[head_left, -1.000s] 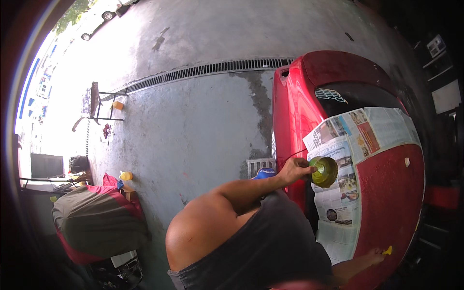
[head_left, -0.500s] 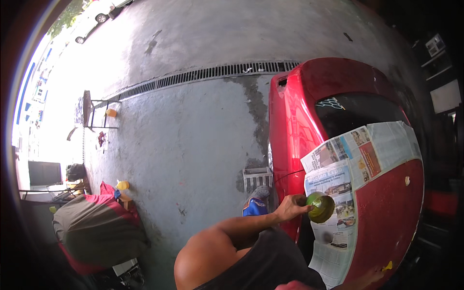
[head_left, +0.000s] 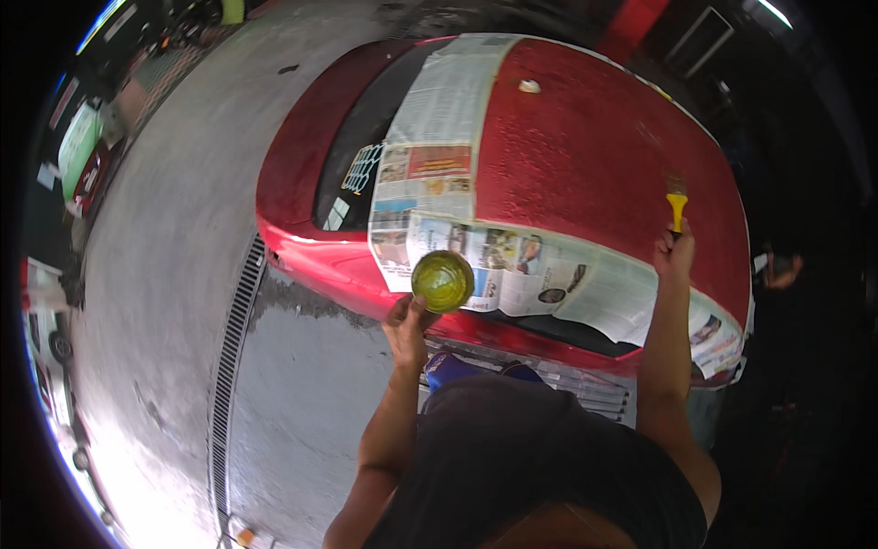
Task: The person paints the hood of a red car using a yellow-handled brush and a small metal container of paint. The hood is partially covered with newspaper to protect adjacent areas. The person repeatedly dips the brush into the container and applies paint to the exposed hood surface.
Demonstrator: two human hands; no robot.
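At the left, the trunk lid (head_left: pixel 311 151) of the red car (head_left: pixel 320 261) is bare. Next to it, newspaper (head_left: pixel 439 110) covers part of the rear window (head_left: pixel 373 110) and runs on along the side of the roof (head_left: pixel 585 146), so the covering looks done on these edges. The left part of the roof is bumpy and wrinkled, which suggests it has already been worked on; farther right it looks smoother, and that stretch is probably what is left, though shade and lens bend make the boundary hard to judge.

The person's left hand (head_left: pixel 409 329) is closed on the near rim of a green bowl (head_left: pixel 443 282), held over the newspaper with its inside showing. To the right, the right hand (head_left: pixel 675 249) is curled tight around the handle of a yellow brush (head_left: pixel 677 206), whose bristles point away across the roof; whether they touch it cannot be told.
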